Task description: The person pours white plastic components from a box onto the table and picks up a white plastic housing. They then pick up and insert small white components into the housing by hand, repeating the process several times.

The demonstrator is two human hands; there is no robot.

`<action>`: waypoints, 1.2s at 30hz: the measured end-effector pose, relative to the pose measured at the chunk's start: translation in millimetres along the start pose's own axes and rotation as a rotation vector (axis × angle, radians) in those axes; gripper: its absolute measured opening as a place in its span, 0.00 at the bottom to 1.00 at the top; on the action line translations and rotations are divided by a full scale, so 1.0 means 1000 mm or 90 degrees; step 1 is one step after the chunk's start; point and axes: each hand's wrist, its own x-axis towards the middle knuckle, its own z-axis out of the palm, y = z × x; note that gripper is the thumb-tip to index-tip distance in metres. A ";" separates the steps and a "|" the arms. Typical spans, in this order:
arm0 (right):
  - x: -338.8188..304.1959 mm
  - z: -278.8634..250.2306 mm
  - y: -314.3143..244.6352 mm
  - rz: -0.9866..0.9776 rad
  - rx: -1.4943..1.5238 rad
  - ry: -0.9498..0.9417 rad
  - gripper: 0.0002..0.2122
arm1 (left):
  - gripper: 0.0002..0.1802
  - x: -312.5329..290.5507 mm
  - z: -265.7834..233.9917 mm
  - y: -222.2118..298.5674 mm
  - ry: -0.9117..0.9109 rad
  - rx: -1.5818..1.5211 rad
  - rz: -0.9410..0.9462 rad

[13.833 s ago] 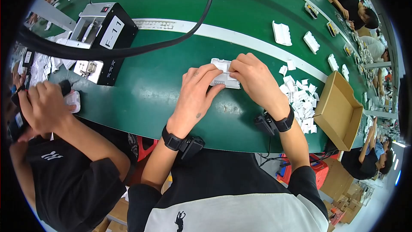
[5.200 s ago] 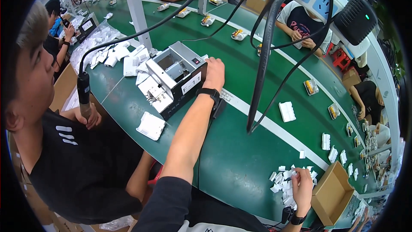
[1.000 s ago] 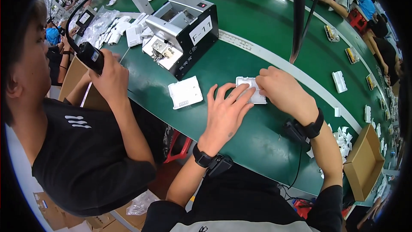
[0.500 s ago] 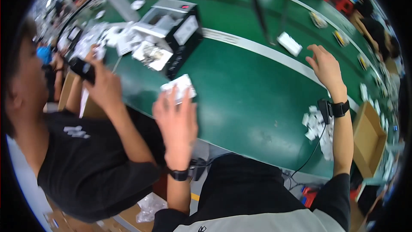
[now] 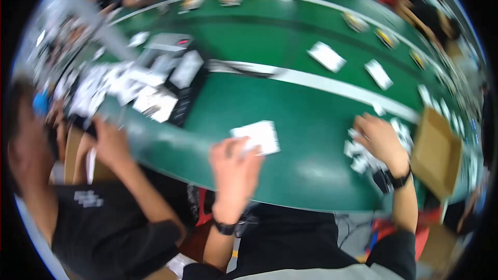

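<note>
My left hand (image 5: 236, 173) is closed at the near edge of a white flat packet (image 5: 263, 137) on the green table. It looks like more than one sheet or packet overlapping. My right hand (image 5: 381, 142) is at a pile of small white pieces (image 5: 363, 162) on the right, its fingers bent down among them. Blur hides whether a piece is between those fingertips. Each wrist wears a dark band, the right one with a small black box (image 5: 383, 181).
An open cardboard box (image 5: 438, 153) stands right of the pile. A black and silver machine (image 5: 192, 75) and a heap of white packets (image 5: 111, 80) lie left. Two white packets (image 5: 327, 57) rest beyond the white strip. A co-worker (image 5: 104, 218) sits close on my left.
My left hand has moved right, away from the machine, with the white packet. My right hand has come down from above the white strip to the pile of small pieces. The view has shifted.
</note>
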 end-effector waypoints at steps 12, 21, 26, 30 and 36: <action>0.021 -0.002 -0.039 -0.056 0.114 0.034 0.08 | 0.12 -0.004 0.014 0.012 0.023 -0.126 0.006; 0.038 0.016 -0.022 -0.006 0.156 0.074 0.13 | 0.13 0.003 0.009 0.004 0.004 -0.128 -0.036; 0.035 0.027 -0.023 0.028 0.208 0.053 0.12 | 0.12 0.004 0.013 0.003 -0.003 -0.136 -0.031; 0.030 0.015 -0.030 0.090 0.304 -0.002 0.18 | 0.12 0.002 0.010 0.004 0.008 -0.142 -0.034; 0.033 0.020 -0.026 0.049 0.254 -0.003 0.11 | 0.12 0.003 0.009 -0.001 0.001 -0.161 -0.038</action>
